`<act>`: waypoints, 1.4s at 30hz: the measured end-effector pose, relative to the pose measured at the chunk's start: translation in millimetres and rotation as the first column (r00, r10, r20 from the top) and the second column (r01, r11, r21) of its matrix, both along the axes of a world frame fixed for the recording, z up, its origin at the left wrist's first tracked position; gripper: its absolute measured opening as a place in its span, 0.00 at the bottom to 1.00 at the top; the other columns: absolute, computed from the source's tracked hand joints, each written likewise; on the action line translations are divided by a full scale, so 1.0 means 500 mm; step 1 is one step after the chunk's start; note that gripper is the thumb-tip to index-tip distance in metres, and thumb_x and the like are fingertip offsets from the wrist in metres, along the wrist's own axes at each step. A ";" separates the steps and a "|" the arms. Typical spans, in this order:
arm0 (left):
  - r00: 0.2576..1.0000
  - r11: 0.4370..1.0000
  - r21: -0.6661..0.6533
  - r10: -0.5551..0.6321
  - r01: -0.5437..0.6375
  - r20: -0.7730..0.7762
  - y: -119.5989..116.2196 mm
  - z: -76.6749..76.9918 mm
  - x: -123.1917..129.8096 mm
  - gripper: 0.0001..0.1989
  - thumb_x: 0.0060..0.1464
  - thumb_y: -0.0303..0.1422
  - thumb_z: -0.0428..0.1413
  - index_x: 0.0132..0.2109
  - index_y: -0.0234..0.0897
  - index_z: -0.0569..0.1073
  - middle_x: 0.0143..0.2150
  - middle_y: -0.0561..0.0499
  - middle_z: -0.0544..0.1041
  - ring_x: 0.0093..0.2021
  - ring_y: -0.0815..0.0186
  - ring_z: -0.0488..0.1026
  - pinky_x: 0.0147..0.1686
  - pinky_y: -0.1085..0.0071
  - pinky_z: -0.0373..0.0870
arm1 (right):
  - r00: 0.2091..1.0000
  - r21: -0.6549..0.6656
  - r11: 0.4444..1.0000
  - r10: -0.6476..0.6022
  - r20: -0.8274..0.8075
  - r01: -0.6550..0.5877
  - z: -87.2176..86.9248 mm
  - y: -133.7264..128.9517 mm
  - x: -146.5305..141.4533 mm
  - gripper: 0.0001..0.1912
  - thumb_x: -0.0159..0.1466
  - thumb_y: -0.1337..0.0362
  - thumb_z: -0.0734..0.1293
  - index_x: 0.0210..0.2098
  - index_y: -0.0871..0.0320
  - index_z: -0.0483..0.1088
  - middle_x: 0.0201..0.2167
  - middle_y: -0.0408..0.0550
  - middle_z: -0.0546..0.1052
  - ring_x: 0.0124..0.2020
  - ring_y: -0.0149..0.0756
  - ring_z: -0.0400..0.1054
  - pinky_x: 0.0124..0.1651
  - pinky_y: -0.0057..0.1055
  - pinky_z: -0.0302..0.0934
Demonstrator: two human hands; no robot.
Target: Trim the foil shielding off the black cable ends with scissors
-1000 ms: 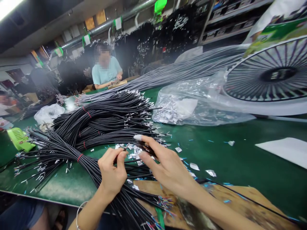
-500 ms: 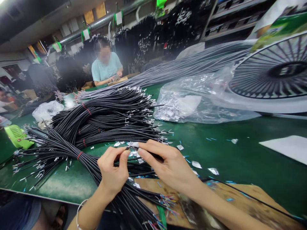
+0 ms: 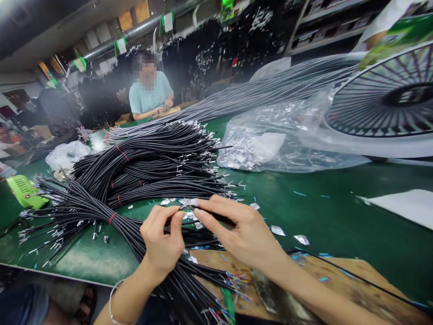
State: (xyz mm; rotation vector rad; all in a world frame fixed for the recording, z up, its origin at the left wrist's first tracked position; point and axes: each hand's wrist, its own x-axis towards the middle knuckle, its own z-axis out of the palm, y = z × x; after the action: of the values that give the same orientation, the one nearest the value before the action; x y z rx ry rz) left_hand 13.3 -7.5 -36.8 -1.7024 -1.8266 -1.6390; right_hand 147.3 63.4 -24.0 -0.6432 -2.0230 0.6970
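My left hand (image 3: 164, 239) pinches the end of a thin black cable between thumb and forefinger. Close against it, my right hand (image 3: 241, 225) has its thumb and forefinger closed at the same cable end, with white material around the forefinger's tip. A dark object partly shows under the right palm, its kind hidden by the hand. Below my left wrist runs a bundle of black cables (image 3: 130, 228), tied with a red band (image 3: 113, 218), its coloured wire ends lying at the front. Silver foil scraps (image 3: 165, 201) are scattered around my fingers.
Stacked black cable bundles (image 3: 145, 158) lie ahead. A clear plastic bag (image 3: 287, 144) sits right of them, beside a large fan (image 3: 402, 99). A small green fan (image 3: 25, 192) stands left, white paper (image 3: 402, 205) right, a stained board (image 3: 352, 280) in front. A co-worker (image 3: 150, 92) sits opposite.
Both hands stay together at the cable end, with only slight finger movement. A small dark-and-silver scrap now lies on the table left of the tied bundle.
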 end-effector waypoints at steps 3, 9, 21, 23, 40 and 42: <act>0.991 0.982 -0.163 -0.079 0.096 0.111 0.001 0.013 -0.008 0.11 0.58 0.29 0.49 0.29 0.36 0.73 0.24 0.55 0.72 0.25 0.73 0.67 0.26 0.77 0.62 | 1.000 0.009 1.000 -0.025 0.015 0.025 0.000 -0.002 0.001 0.16 0.66 0.59 0.58 0.35 0.58 0.76 0.26 0.46 0.74 0.25 0.32 0.68 0.29 0.28 0.59; 0.954 0.968 -0.179 -0.124 0.177 0.272 0.002 0.020 -0.013 0.09 0.55 0.32 0.54 0.29 0.35 0.74 0.24 0.53 0.73 0.24 0.71 0.68 0.23 0.77 0.62 | 0.996 -0.069 0.998 -0.018 -0.084 0.012 0.018 0.004 0.001 0.18 0.64 0.54 0.61 0.31 0.60 0.76 0.21 0.44 0.70 0.22 0.31 0.63 0.24 0.26 0.56; 0.973 0.963 -0.151 -0.209 0.223 0.101 0.002 0.017 -0.004 0.06 0.55 0.30 0.53 0.33 0.37 0.74 0.28 0.53 0.73 0.28 0.71 0.68 0.27 0.76 0.63 | 0.988 -0.096 0.990 0.096 -0.125 -0.108 0.020 -0.001 0.002 0.12 0.59 0.67 0.61 0.26 0.61 0.74 0.17 0.44 0.69 0.17 0.28 0.58 0.19 0.24 0.51; 0.960 0.942 -0.189 -0.266 0.279 0.089 -0.002 0.023 -0.007 0.10 0.57 0.31 0.50 0.32 0.36 0.73 0.27 0.52 0.72 0.28 0.70 0.67 0.28 0.75 0.63 | 0.993 -0.085 0.992 0.088 -0.077 -0.094 0.017 0.001 0.002 0.12 0.59 0.68 0.59 0.26 0.61 0.74 0.17 0.44 0.70 0.17 0.28 0.58 0.19 0.24 0.51; 0.824 0.844 -0.354 -0.167 0.404 0.542 0.003 0.029 -0.017 0.11 0.54 0.35 0.52 0.27 0.33 0.71 0.21 0.55 0.65 0.22 0.74 0.60 0.21 0.78 0.56 | 0.932 0.551 0.800 -0.348 0.105 0.237 -0.001 0.027 0.020 0.18 0.50 0.79 0.55 0.29 0.61 0.74 0.18 0.44 0.69 0.20 0.32 0.62 0.22 0.28 0.47; 0.818 0.855 -0.332 -0.168 0.398 0.549 0.000 0.033 -0.016 0.10 0.52 0.35 0.53 0.28 0.33 0.72 0.21 0.54 0.67 0.22 0.73 0.61 0.22 0.77 0.57 | 0.937 0.470 0.846 -0.334 0.098 0.253 -0.005 0.030 0.019 0.20 0.49 0.79 0.55 0.32 0.61 0.75 0.21 0.45 0.70 0.21 0.32 0.63 0.22 0.27 0.49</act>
State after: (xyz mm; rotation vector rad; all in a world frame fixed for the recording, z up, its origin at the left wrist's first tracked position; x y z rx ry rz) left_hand 5.3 -7.6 -20.4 -1.9403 -2.4298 -2.0834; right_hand 156.6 78.3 -26.5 -0.7310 -2.0824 -0.0254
